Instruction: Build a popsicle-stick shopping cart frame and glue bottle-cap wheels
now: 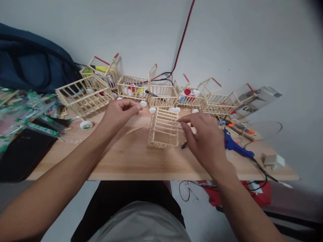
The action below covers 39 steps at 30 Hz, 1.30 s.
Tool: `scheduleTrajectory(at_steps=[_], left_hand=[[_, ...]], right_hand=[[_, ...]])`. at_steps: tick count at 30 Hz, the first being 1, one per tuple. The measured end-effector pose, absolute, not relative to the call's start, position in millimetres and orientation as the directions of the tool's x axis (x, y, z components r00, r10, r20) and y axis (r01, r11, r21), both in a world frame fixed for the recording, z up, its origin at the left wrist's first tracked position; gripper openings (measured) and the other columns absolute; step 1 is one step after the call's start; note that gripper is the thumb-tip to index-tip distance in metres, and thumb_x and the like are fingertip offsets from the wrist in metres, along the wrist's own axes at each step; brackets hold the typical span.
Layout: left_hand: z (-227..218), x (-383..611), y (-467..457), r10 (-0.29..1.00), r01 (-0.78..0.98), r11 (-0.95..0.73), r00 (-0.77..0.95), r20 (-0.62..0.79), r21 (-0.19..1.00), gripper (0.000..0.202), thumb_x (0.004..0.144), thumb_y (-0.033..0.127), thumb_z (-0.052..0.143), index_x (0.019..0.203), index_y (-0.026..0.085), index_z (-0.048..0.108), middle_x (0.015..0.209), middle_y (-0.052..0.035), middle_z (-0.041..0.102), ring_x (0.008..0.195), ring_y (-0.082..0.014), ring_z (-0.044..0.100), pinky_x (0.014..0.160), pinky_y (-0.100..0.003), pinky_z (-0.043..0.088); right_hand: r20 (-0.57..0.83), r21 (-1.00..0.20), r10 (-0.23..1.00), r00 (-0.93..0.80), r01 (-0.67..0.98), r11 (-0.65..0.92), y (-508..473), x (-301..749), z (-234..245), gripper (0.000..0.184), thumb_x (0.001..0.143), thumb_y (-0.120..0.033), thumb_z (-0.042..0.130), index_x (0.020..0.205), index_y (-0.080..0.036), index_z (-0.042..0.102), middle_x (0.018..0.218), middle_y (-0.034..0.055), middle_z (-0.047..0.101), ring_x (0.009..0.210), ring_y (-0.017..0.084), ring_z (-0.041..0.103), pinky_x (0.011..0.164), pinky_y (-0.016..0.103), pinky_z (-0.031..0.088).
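Note:
A small basket of thin wooden sticks [165, 129] stands in front of me on the wooden table [126, 164]. My right hand [202, 134] is at the basket's right edge, thumb and fingers pinched; what lies between them is hidden. To the left, my left hand [121, 114] hovers over the table, thumb and forefinger pressed together, and I cannot make out anything in them. Its tips come close to a white bottle cap [143, 104]. Two loose sticks [136, 128] lie between my left hand and the basket.
Several stick-built trolleys [133, 88] with red handles line the wall. On the right are a blue glue gun [237, 146], orange-handled pliers [242, 129] and a white adapter [275, 160]. Plastic packets [27, 114], a black case [22, 154] and a blue bag [35, 64] sit left.

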<state>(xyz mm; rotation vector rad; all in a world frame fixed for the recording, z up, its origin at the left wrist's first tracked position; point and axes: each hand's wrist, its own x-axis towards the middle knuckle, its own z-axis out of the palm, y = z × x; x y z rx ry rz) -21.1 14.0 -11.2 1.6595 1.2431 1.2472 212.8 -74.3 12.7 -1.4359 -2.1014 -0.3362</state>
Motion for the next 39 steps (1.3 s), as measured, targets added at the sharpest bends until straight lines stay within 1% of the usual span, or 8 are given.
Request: scheduleTrajectory(at_steps=[6,11,14,17,21,27,31,39], left_hand=[[-6,-23,6,0.928,0.296,-0.364,0.196,0.317,0.883,0.015,0.072,0.032,0.073,0.076,0.018,0.072,0.077,-0.0015,0.071,0.068,-0.0127,0.061,0.063,-0.022,0.046],[-6,-26,3,0.922,0.37,-0.351,0.297,0.248,0.86,0.014,0.07,0.034,0.074,0.075,0.021,0.072,0.076,-0.0027,0.072,0.068,-0.0155,0.062,0.061,-0.025,0.046],[-3,-29,-1,0.901,0.428,-0.408,0.332,0.279,0.806,0.012,0.072,0.034,0.073,0.076,0.023,0.072,0.08,-0.0031,0.073,0.07,-0.0177,0.063,0.063,-0.028,0.046],[7,-25,-12,0.836,0.514,-0.548,0.372,0.404,0.66,0.009,0.078,0.035,0.069,0.081,0.027,0.073,0.084,-0.0015,0.073,0.072,-0.0184,0.062,0.064,-0.031,0.045],[23,-4,-29,0.617,0.565,-0.769,0.535,0.578,0.298,0.009,0.087,0.029,0.062,0.083,0.027,0.071,0.083,-0.0017,0.07,0.082,-0.0195,0.059,0.076,-0.034,0.044],[23,32,-34,0.473,0.554,-0.829,0.77,0.428,-0.08,0.019,0.088,0.016,0.058,0.073,0.019,0.07,0.072,-0.0066,0.062,0.077,-0.0223,0.05,0.072,-0.037,0.041],[22,40,-33,0.43,0.516,-0.837,0.826,0.365,-0.182,0.025,0.087,0.012,0.058,0.065,0.019,0.066,0.069,-0.0072,0.06,0.072,-0.0219,0.046,0.068,-0.037,0.04],[20,45,-30,0.421,0.502,-0.833,0.848,0.323,-0.234,0.027,0.088,0.012,0.056,0.062,0.018,0.064,0.066,-0.0063,0.059,0.072,-0.022,0.046,0.067,-0.036,0.039]], right_hand=[[0.723,-0.241,0.691,0.013,0.942,0.234,-90,244,7,0.013,0.095,-0.026,0.051,0.09,-0.021,0.062,0.088,0.0055,0.066,0.084,0.021,0.059,0.08,0.036,0.043],[0.636,-0.362,0.768,0.074,0.908,0.212,-93,259,-22,0.014,0.093,-0.028,0.053,0.084,-0.021,0.062,0.081,0.0044,0.066,0.075,0.02,0.059,0.072,0.034,0.044],[0.586,-0.435,0.805,0.093,0.874,0.216,-93,259,-38,0.015,0.093,-0.028,0.052,0.083,-0.021,0.062,0.08,0.0043,0.066,0.074,0.02,0.059,0.072,0.034,0.044],[0.562,-0.494,0.818,0.125,0.844,0.211,-93,254,-49,0.015,0.093,-0.027,0.052,0.084,-0.021,0.062,0.082,0.0051,0.067,0.076,0.02,0.06,0.073,0.034,0.044],[0.557,-0.542,0.81,0.183,0.819,0.188,-91,248,-61,0.014,0.092,-0.024,0.053,0.083,-0.02,0.064,0.082,0.0055,0.067,0.076,0.02,0.06,0.072,0.033,0.044],[0.559,-0.554,0.809,0.182,0.808,0.201,-89,248,-66,0.012,0.091,-0.022,0.054,0.084,-0.02,0.063,0.082,0.0046,0.066,0.076,0.019,0.06,0.072,0.032,0.044],[0.557,-0.548,0.813,0.17,0.811,0.206,-89,250,-67,0.011,0.091,-0.02,0.055,0.084,-0.02,0.063,0.08,0.0034,0.065,0.076,0.018,0.059,0.073,0.031,0.043],[0.533,-0.534,0.834,0.142,0.822,0.201,-87,251,-70,0.013,0.092,-0.022,0.055,0.081,-0.02,0.061,0.086,0.006,0.068,0.083,0.022,0.062,0.076,0.034,0.044]])
